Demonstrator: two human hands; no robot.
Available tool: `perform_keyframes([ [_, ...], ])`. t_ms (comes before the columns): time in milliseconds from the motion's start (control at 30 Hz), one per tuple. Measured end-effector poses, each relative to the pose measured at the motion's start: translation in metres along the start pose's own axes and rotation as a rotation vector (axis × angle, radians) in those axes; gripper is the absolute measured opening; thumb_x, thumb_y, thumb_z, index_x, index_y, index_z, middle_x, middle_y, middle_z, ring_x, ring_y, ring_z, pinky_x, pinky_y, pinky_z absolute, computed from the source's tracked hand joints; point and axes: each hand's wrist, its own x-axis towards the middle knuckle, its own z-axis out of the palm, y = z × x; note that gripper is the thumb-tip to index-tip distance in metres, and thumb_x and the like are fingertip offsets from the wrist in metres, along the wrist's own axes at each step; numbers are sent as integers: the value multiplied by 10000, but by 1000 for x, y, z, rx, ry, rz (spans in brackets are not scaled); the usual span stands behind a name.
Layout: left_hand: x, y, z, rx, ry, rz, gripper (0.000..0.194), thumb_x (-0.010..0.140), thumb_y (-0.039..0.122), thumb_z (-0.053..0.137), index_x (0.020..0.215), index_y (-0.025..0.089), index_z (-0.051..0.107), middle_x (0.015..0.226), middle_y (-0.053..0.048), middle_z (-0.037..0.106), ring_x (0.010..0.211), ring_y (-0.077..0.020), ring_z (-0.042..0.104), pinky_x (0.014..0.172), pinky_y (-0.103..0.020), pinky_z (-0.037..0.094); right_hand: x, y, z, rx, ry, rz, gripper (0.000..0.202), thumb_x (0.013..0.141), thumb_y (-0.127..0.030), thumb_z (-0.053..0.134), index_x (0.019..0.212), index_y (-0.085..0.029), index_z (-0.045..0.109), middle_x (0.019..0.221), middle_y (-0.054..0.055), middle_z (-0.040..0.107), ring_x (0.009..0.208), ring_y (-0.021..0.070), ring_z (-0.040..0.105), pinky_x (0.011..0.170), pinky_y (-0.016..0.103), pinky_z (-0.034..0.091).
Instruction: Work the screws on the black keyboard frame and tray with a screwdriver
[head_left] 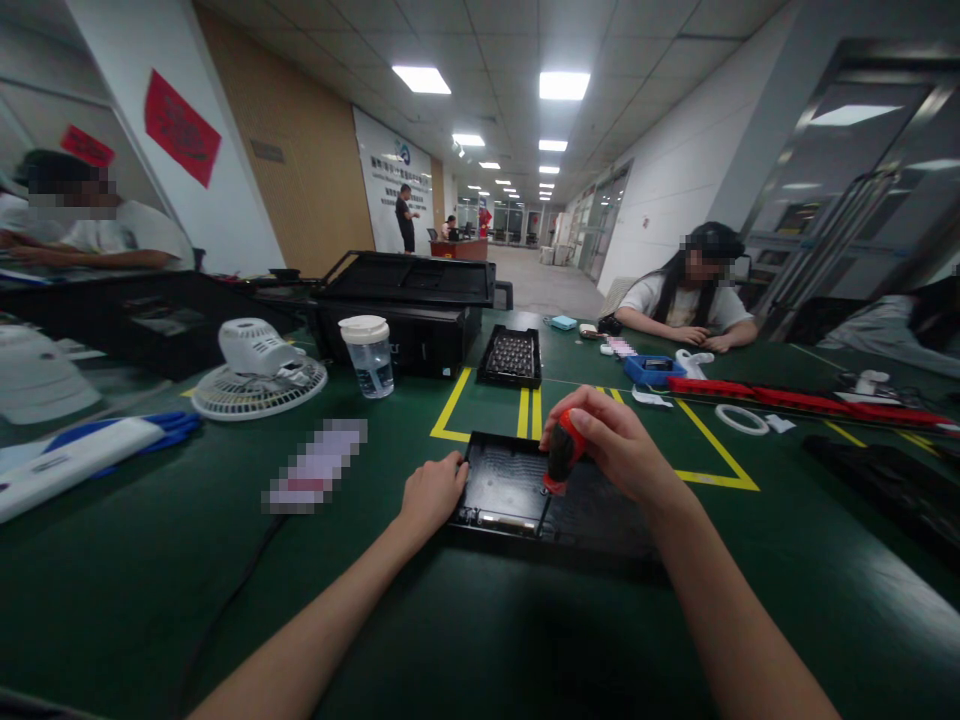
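Black tray [502,482]: flat on the table [427,620], toward our near edge.
Left hand [435,490]: half-curled against tray's left edge; grip, we can't tell.
Right hand [604,435]: closed round screwdriver [561,455], above tray.
Screwdriver: we judge screw-turning; calls for straight pressure.
Table: working room nearside; yellow tape [709,480] beyond tray.

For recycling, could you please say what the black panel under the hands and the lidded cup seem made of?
Black panel: probably hard, glossy plastic, given the bright reflections; painted metal is possible. Cup: likely smooth, clear plastic, since it is see-through; glass is possible.
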Motion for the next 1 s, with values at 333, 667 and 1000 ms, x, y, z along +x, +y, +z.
perform_keyframes([
  [333, -1, 1, -1, -1, -8, -16, 385, 877, 441, 282, 1037, 236, 565, 876, -81, 661, 843, -215, 622, 708, -294, 451, -1, -2, 1, -53, 30, -15, 151, 819, -299, 532, 856, -153, 522, 722, 34, 623, 644, 132, 595, 604, 273, 482],
  [667, -1, 2, 0, 18, -6, -10, 380, 878, 434, 279, 1025, 237, 569, 884, -82, 664, 845, -211, 624, 719, -296, 451, -1, -8, 4, -141, 72, -26, 152, 812, -304, 538, 806, -155, 508, 661, 22, 617, 646, 152, 622, 586, 276, 493],
  [1000, 0, 1, 1, -1, 4, 3, 373, 879, 430, 277, 1033, 248, 564, 882, -77, 665, 834, -214, 624, 707, -302, 452, -2, -10, 5, -211, 116, -28, 164, 808, -303, 540, 758, -158, 483, 630, 11, 596, 589, 142, 609, 553, 275, 491],
])
